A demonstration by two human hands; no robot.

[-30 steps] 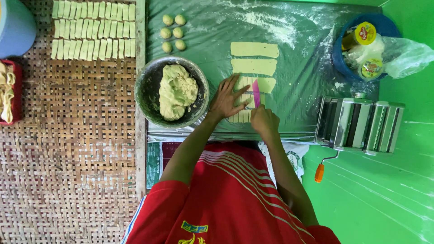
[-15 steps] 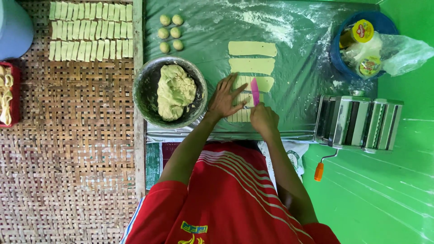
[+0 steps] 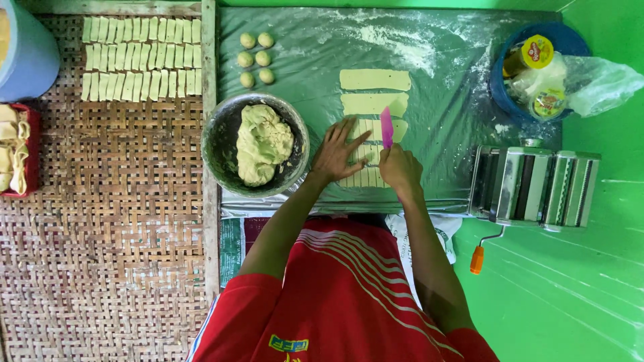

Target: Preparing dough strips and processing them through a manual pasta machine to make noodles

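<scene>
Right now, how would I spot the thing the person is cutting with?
Find the green sheet dusted with flour, between the metal bowl of dough and the silver roller machine. At its middle, the right hand holds a small knife over pale dough strips. It alone is bright pink.

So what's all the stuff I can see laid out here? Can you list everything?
dough sheets: two whole, pale green, on the floured mat above the hands
cut sheet: one, partly sliced into strips, under the hands
dough balls: six, pale green, mat's top left
metal bowl: one, grey, holding a dough lump
cut strips: many, pale green, in rows on the woven mat
pasta roller: one, steel, orange-tipped crank, right
blue basin: one, holding jars and a plastic bag
red tray: one, left edge
left hand: pressing the cut sheet
right hand: gripping a pink knife
</scene>
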